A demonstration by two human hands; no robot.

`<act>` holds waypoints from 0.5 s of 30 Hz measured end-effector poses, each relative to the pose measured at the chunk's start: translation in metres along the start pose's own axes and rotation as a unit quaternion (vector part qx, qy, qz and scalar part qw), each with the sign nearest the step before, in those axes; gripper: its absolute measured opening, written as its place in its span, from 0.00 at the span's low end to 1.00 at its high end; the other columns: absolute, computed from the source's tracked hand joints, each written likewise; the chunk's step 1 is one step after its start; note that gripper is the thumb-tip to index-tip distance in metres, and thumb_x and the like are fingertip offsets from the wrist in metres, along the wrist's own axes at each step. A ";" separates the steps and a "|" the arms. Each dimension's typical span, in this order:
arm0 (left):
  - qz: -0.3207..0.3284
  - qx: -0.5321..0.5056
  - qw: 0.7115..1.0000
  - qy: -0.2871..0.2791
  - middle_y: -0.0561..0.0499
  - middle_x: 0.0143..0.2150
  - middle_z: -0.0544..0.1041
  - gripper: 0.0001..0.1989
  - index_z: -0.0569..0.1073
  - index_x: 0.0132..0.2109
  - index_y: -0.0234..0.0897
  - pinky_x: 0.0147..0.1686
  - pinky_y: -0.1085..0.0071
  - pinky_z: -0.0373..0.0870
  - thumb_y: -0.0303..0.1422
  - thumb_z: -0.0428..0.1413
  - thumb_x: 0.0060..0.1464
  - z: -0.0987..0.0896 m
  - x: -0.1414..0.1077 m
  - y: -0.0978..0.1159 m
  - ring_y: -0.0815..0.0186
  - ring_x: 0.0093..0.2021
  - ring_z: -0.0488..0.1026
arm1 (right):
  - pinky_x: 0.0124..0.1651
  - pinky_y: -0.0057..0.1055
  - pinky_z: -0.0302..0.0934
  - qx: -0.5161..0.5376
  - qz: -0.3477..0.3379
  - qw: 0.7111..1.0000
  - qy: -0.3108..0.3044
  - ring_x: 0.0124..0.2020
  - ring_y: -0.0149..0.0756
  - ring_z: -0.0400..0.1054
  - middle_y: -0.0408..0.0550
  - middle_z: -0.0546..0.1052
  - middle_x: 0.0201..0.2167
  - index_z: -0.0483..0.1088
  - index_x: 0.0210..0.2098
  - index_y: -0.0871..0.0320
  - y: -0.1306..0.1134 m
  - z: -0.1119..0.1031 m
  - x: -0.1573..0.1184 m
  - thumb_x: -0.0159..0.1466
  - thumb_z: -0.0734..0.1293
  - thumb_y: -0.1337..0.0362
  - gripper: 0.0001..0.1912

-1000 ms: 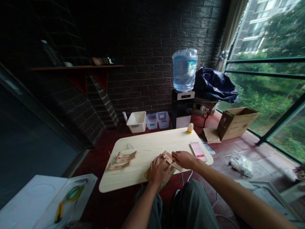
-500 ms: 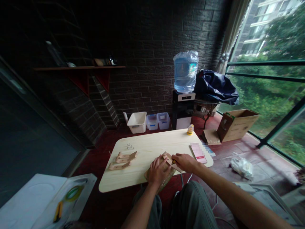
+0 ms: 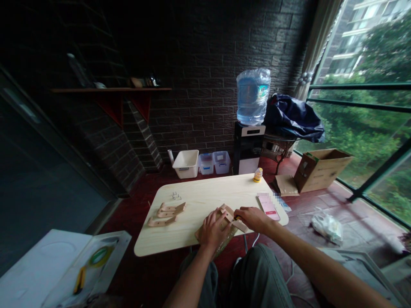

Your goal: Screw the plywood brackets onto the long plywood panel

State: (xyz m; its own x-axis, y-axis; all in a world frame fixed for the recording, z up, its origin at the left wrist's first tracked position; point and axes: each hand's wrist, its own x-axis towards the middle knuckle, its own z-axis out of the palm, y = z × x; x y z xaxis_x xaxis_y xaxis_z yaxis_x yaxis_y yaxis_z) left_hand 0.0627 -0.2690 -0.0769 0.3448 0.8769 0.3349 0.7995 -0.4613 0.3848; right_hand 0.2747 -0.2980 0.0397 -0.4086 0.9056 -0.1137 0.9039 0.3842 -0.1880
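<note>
"And here we are at the pale table (image 3: 205, 192), where's the action?"

"Near edge! The left hand (image 3: 212, 228) lies spread over the wooden piece (image 3: 240, 226), which sits tilted on a brown block (image 3: 223, 246). The right hand (image 3: 253, 218) pinches a small yellow-and-black tool (image 3: 237, 217) right at the wood!"

"Anything else on that surface?"

"Three wooden brackets (image 3: 166, 215) on the left, little metal hooks (image 3: 176, 196) just behind them, and on the right a phone (image 3: 269, 207), its screen lit pink. At the far right corner, a yellow-based bottle (image 3: 257, 175)!"

"And the room?"

"Dark brick wall (image 3: 199, 55), a wrapped water jug (image 3: 253, 97) up on its dispenser (image 3: 249, 147), three plastic bins (image 3: 186, 166) lined up on the red floor (image 3: 144, 188). On the right, an open cardboard box (image 3: 321, 172) beside tall windows (image 3: 362, 132), greenery outside!"
</note>
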 end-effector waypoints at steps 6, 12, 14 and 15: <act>0.000 -0.005 1.000 -0.005 0.53 0.65 0.66 0.26 0.67 0.63 0.58 0.63 0.57 0.60 0.46 0.57 0.59 -0.004 0.001 0.001 0.56 0.65 0.60 | 0.45 0.30 0.59 0.027 0.023 0.999 0.008 0.44 0.39 0.74 0.50 0.79 0.45 0.70 0.52 0.52 0.001 0.001 -0.002 0.69 0.60 0.65 0.14; 0.000 -0.008 1.000 0.001 0.53 0.66 0.66 0.26 0.67 0.63 0.58 0.63 0.57 0.60 0.46 0.58 0.58 -0.005 0.000 0.000 0.55 0.65 0.60 | 0.42 0.29 0.57 0.080 0.037 0.995 0.048 0.43 0.38 0.74 0.49 0.80 0.44 0.70 0.50 0.53 0.006 0.008 -0.008 0.70 0.58 0.63 0.13; 0.001 -0.010 1.000 0.006 0.53 0.66 0.66 0.26 0.67 0.63 0.58 0.63 0.57 0.61 0.46 0.58 0.58 -0.003 0.000 -0.001 0.55 0.65 0.60 | 0.42 0.29 0.57 0.094 0.054 0.993 0.052 0.43 0.38 0.74 0.50 0.80 0.43 0.70 0.50 0.53 0.007 0.011 -0.010 0.70 0.58 0.61 0.13; 0.001 -0.011 1.000 0.007 0.53 0.66 0.66 0.26 0.67 0.63 0.58 0.63 0.57 0.61 0.46 0.58 0.58 -0.003 0.000 -0.001 0.55 0.65 0.61 | 0.42 0.29 0.57 0.100 0.061 0.992 0.054 0.43 0.38 0.74 0.50 0.80 0.42 0.70 0.50 0.53 0.008 0.013 -0.011 0.70 0.58 0.60 0.13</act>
State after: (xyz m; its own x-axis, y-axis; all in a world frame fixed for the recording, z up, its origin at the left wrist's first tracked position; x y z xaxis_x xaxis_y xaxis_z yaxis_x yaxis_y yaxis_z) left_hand 0.0601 -0.2692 -0.0749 0.3395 0.8741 0.3473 0.7877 -0.4660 0.4029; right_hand 0.2847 -0.3075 0.0272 -0.2715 0.9614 -0.0439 0.8983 0.2368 -0.3702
